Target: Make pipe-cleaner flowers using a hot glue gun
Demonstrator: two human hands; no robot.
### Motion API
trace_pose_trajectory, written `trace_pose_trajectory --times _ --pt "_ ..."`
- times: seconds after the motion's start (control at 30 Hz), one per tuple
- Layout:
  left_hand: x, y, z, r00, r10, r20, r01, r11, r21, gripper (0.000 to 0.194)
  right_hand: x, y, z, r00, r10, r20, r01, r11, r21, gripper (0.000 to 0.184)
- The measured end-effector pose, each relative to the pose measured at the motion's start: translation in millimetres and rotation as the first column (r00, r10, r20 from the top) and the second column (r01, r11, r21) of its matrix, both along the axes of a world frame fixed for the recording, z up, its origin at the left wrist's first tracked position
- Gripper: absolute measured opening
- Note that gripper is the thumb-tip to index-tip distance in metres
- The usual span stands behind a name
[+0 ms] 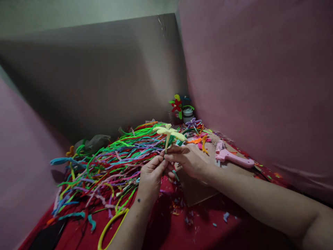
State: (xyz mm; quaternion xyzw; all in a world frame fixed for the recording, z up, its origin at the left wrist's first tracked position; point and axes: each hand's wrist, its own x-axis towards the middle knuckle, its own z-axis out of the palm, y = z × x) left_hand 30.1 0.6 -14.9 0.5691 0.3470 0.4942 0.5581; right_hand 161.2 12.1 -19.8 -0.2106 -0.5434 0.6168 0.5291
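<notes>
A pale yellow pipe-cleaner flower (168, 131) stands upright above my two hands, its petals spread and a small tufted centre on top. My left hand (153, 170) pinches the stem just below the bloom. Close against it, my right hand (183, 159) also has its fingers closed on the stem, thumb and fingertips meeting the left ones. Most of the lower stem is hidden by my fingers. Behind and to the left of my hands spreads a large heap of many-coloured pipe cleaners (125, 149).
A pink glue gun (234, 158) lies on a cardboard sheet (200, 189) at right. Yellow scissor handles (106, 229) show beside my left forearm. Finished flowers (177, 105) stand near a white container (188, 115) at the back. Fuzz scraps litter the red cloth (189, 236).
</notes>
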Motion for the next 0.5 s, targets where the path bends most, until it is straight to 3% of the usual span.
trace_pose_trajectory --times 0.07,0.17,0.27,0.37,0.5 --pt "-1.5 -0.5 5.4 0.999 -0.015 -0.045 0.015 1.0 0.015 0.013 -0.8 2.0 -1.5 0.999 -0.02 -0.043 0.019 1.0 -0.024 0.019" --pt "-9.0 1.1 15.4 0.987 -0.006 -0.16 0.008 1.0 0.012 0.017 -1.0 0.7 4.2 0.984 -0.167 -0.061 0.162 0.984 -0.072 0.013" --pt "-18.6 4.6 21.7 0.983 0.115 -0.144 -0.112 0.993 0.028 0.024 1.2 -7.2 17.3 0.969 -0.245 0.016 0.246 0.968 -0.059 0.008" --pt "-23.1 6.8 21.4 0.978 0.191 -0.08 -0.186 0.98 0.063 0.023 2.6 -13.6 23.6 0.973 -0.208 0.102 0.209 0.978 0.005 0.004" --pt "-20.1 5.7 16.9 0.966 0.242 -0.094 -0.231 0.966 0.115 0.017 -1.8 -8.4 10.9 0.987 -0.155 0.052 0.154 0.988 0.023 0.012"
